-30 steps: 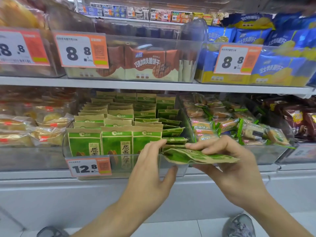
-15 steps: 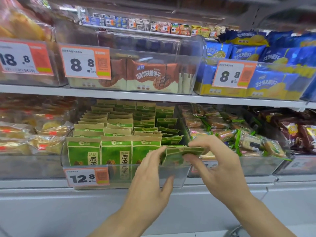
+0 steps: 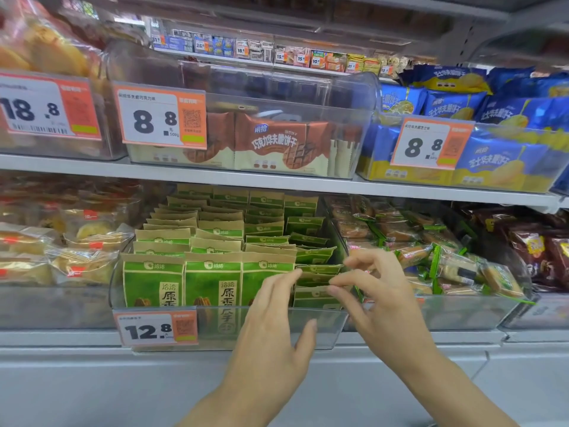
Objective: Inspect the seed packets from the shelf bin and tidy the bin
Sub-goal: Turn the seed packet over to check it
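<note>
the clear plastic shelf bin [image 3: 335, 325] sits on the lower shelf with an orange-and-white 12.8 price tag [image 3: 155, 329] on its front. green and kraft-paper seed packets [image 3: 212, 282] stand in upright rows across its left and middle; at its right end a few flat-lying green packets [image 3: 317, 282] are stacked. the left hand [image 3: 277, 328] reaches over the bin's front wall, fingers straight and relaxed, tips touching the edge of that stack. the right hand [image 3: 378, 294] hovers at the stack's other side, fingers loosely spread, forefinger and thumb touching the packets' edges without gripping any.
</note>
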Motion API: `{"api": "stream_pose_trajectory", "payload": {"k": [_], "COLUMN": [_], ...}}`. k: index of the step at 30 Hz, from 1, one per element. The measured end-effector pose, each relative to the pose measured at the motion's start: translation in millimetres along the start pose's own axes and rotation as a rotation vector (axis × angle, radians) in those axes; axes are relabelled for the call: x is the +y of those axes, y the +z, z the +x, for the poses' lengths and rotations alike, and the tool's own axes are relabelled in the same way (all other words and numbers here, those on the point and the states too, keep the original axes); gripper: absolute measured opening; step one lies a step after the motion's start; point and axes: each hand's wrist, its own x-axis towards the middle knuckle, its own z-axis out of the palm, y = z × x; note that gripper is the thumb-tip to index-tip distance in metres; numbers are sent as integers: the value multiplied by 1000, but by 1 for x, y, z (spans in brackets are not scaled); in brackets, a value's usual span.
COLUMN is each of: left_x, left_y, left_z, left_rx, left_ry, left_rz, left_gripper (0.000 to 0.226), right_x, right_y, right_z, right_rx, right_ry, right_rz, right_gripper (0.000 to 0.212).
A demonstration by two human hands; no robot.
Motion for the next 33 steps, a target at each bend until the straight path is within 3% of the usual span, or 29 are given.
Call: {"api": "stream_pose_trajectory", "payload": {"k": [5, 7, 10, 13, 23, 28, 33], "left_x": [-4, -7, -11, -12, -12, -17, -18], "left_y": [-4, -6, -7, -9, -13, -14, -13], "left_z": [0, -1, -3, -5, -6, -5, -6], "left_rx": [-9, -45, -103, -160, -200, -205, -194], "left_ry": [29, 46, 79, 101, 78, 103, 126], "left_rz": [13, 34, 93, 161, 115, 99, 76], "left_gripper": [62, 65, 77, 83, 86, 85, 79], "right_x": [-1, -7, -13, -3, 26, 37, 35], "right_y": [1, -8, -19, -16, 37, 52, 40], "right_z": [5, 7, 17, 50, 129, 134, 128], "right_rx": [-136, -204, -156, -173, -705, -750, -661], "right_ry": [19, 75, 183, 259, 256, 221, 216], "right_rz": [51, 120, 211, 107, -184, -308, -273], "right_gripper": [5, 13, 17, 11, 24, 18, 18]}}
